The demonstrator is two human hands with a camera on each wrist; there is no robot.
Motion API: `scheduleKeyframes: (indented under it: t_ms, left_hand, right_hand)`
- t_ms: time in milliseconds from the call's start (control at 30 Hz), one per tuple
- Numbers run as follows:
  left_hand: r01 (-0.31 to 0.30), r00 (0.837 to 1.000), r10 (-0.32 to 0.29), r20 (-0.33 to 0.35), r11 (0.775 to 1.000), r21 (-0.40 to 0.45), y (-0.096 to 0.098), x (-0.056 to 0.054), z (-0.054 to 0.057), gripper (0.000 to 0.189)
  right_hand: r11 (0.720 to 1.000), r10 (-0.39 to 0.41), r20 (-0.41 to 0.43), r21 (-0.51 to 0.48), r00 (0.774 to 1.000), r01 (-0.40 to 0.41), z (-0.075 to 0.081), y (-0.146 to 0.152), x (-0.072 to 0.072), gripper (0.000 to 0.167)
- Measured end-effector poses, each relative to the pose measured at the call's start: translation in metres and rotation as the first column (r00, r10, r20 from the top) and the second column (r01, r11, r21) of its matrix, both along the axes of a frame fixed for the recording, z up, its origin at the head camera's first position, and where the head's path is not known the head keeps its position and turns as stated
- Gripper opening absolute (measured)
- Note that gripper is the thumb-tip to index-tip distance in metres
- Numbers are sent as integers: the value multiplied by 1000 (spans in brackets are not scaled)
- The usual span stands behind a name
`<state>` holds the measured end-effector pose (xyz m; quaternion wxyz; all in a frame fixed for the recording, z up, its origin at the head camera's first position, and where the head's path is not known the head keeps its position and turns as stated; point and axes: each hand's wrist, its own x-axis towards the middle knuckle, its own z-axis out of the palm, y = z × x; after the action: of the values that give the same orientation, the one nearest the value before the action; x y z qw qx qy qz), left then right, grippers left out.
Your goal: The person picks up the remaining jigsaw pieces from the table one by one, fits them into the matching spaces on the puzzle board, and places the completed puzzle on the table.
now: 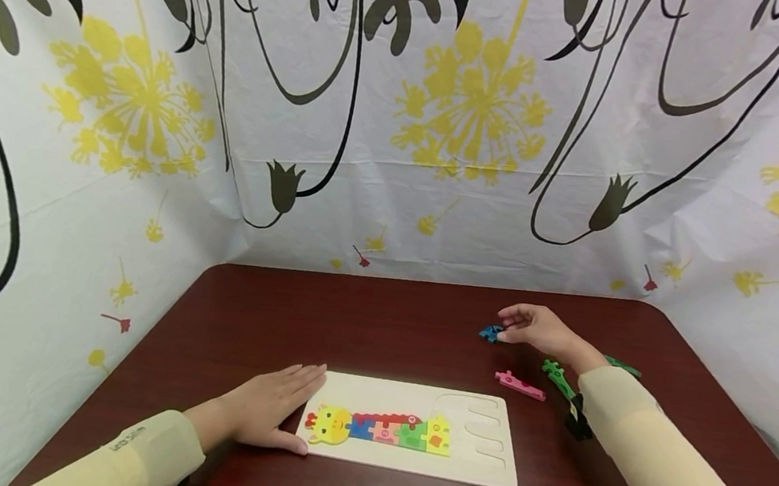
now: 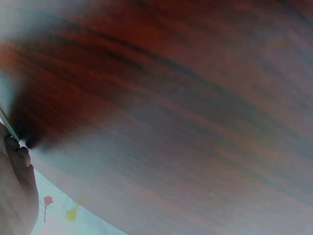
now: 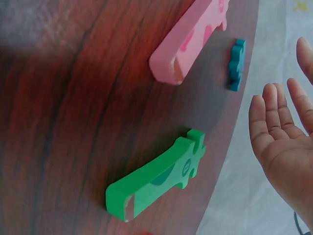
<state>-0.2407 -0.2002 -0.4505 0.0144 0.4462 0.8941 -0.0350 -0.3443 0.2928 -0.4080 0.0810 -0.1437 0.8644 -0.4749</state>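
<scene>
A pale wooden puzzle board (image 1: 400, 462) lies on the table with a giraffe's yellow head (image 1: 331, 425) and a row of coloured, numbered body pieces (image 1: 400, 433) set in it. Leg-shaped recesses at its right end hold no pieces. My left hand (image 1: 273, 405) rests flat over the board's left edge, fingers extended. Over the far right of the table, my right hand (image 1: 540, 330) is beside a small blue puzzle piece (image 1: 491, 333). In the right wrist view that hand's fingers are spread and hold nothing; the blue piece lies on the table, apart from them.
Close to the right forearm lie a pink leg-shaped piece (image 1: 520, 385), a green one (image 1: 559, 379) and a darker green piece (image 1: 623, 366) partly behind the wrist. The dark red-brown table (image 1: 351, 323) ends at a white patterned cloth (image 1: 333, 229) behind it.
</scene>
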Motion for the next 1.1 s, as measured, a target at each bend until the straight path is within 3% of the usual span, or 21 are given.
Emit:
scheduleKeyframes:
  t_ms: [533, 800, 1100]
  left_hand:
    - [-4, 1000, 4, 9, 1000, -11, 2, -2, -1, 103]
    - [-10, 1000, 10, 13, 1000, -22, 3, -2, 1, 103]
    - [-8, 1000, 8, 18, 1000, -18, 2, -2, 0, 103]
  right_hand:
    - [992, -30, 27, 122, 999, 26, -14, 6, -23, 55]
    - [994, -23, 80, 104, 997, 14, -18, 11, -26, 57]
    - [995, -10, 82, 99, 997, 2, -21, 10, -29, 55]
